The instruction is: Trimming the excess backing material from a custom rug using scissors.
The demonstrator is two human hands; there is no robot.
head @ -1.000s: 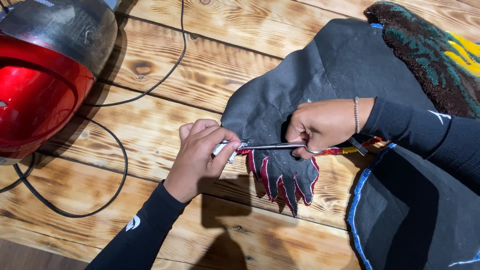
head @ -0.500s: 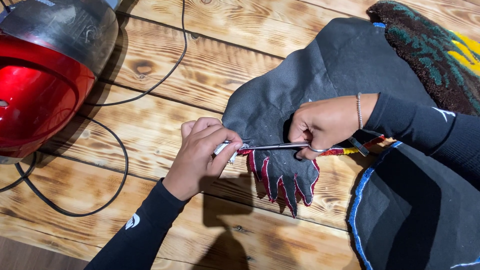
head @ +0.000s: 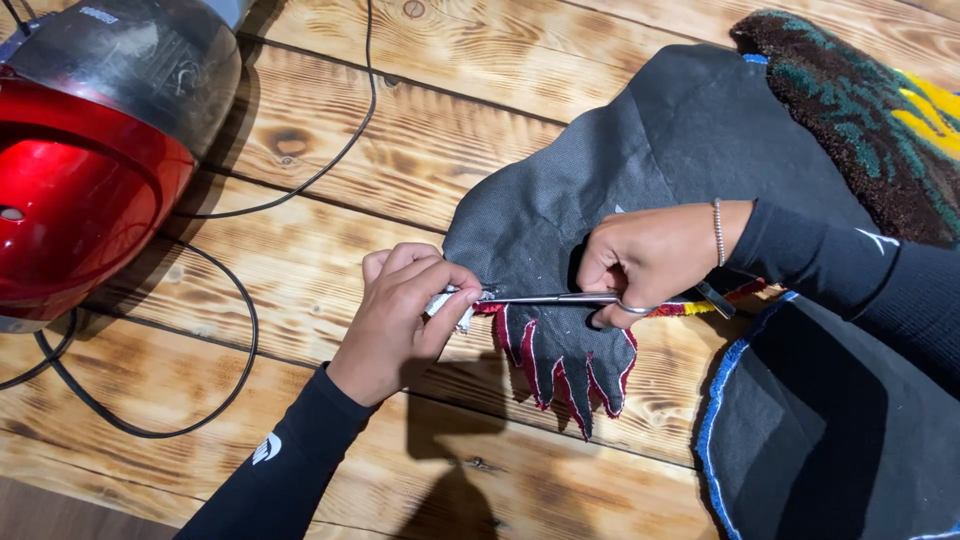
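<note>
Little has been shifted since a second ago: the left hand (head: 400, 315) has been eased a touch to the right along the edge, and both hands are kept in nearly the same places on the work. A small pale scrap of trimmed backing (head: 443, 305) is pinched between the left thumb and fingers, which are closed tight on it, seemingly so the edge is kept taut for cutting. The silver metal scissors (head: 560, 298) are held flat and level by the right hand (head: 655, 262), its fingers curled shut through the handle loops, the blades laid nearly closed and pointed left at the pinched scrap. The piece being trimmed, a dark grey fabric-backed rug shape with red-edged pointed tips (head: 570, 370), is spread back-side up on the light wooden plank table (head: 470, 120), directly under both hands, its points turned toward the near side. At the far right a corner is folded over, and brown, green and yellow tufted pile (head: 860, 130) is shown. A second dark piece with a blue border (head: 830, 430) is laid at the near right. At the far left a red and grey domed appliance (head: 90, 170) is parked, its black cable (head: 240, 330) looped over the planks. No containers are seen.
</note>
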